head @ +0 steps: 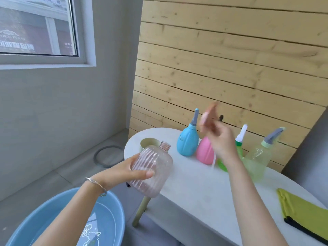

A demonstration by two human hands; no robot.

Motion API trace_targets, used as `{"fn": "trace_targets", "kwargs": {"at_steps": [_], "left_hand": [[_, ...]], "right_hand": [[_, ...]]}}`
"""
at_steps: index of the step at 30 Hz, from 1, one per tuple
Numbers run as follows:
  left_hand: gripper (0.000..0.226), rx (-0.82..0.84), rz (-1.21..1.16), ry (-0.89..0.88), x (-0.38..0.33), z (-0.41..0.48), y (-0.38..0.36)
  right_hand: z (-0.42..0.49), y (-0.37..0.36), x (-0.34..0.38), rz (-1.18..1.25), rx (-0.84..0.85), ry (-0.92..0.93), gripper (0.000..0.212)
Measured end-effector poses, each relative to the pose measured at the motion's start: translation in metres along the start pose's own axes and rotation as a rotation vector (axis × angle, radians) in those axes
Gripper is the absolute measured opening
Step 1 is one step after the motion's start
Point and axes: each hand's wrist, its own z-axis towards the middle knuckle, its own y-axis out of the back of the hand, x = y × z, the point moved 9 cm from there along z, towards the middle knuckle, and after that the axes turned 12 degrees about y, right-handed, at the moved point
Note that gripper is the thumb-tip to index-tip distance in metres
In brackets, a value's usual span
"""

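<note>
Bottle (154, 167) uncapped, tilted, gripped in left hand (124, 172) past tabletop (195, 189) edge | right hand (221, 141) pinches blurred pink sprayer (207, 114) above the tabletop | done: sprayer off | left, likely: fill at basin (110, 219), refit sprayer

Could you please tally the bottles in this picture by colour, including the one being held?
Pink: 2 (clear ribbed bottle in the left hand; solid pink bottle)
Blue: 1 (blue bottle)
Green: 2 (bright green bottle; pale green bottle)
Total: 5
</note>
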Motion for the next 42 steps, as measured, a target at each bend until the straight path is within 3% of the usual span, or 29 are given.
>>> {"fn": "trace_targets", "kwargs": {"at_steps": [3,6,18,25,26,29,31,34,35,38,42], "left_hand": [[0.095,-0.069,-0.043,-0.02,0.001,-0.002,0.008],[0.095,-0.11,-0.045,-0.028,0.004,-0.004,0.013],[0.101,-0.291,-0.106,-0.059,0.009,-0.008,0.031],[0.093,-0.34,-0.227,-0.063,0.018,-0.006,0.043],[0.091,-0.348,-0.257,-0.065,0.02,-0.006,0.046],[0.086,-0.364,-0.313,-0.072,0.025,-0.008,0.052],[0.084,-0.38,-0.311,-0.065,0.028,-0.01,0.055],[0.076,-0.408,-0.333,-0.071,0.034,-0.015,0.058],[0.073,-0.426,-0.348,-0.072,0.036,-0.019,0.061],[0.07,-0.474,-0.359,-0.077,0.039,-0.032,0.073],[0.077,-0.574,-0.362,-0.06,0.055,-0.06,0.099]], "right_hand": [[-0.035,-0.039,-0.061,-0.337,0.291,-0.212,0.026],[-0.061,-0.052,-0.094,-0.592,0.401,-0.267,0.038],[-0.094,-0.066,-0.123,-0.631,0.445,-0.304,0.028],[-0.086,-0.071,-0.121,-0.759,0.642,-0.23,0.053],[-0.081,-0.073,-0.112,-0.761,0.622,-0.199,0.05],[-0.067,-0.079,-0.076,-0.511,0.34,-0.201,0.026],[-0.072,-0.096,-0.076,-0.316,0.267,-0.368,0.033],[-0.093,-0.128,-0.092,-0.219,0.334,-0.619,0.07],[-0.101,-0.138,-0.094,-0.128,0.315,-0.695,0.072],[-0.112,-0.155,-0.102,0.092,0.238,-0.79,0.034],[-0.116,-0.154,-0.101,0.074,0.026,-0.782,0.046]]}}
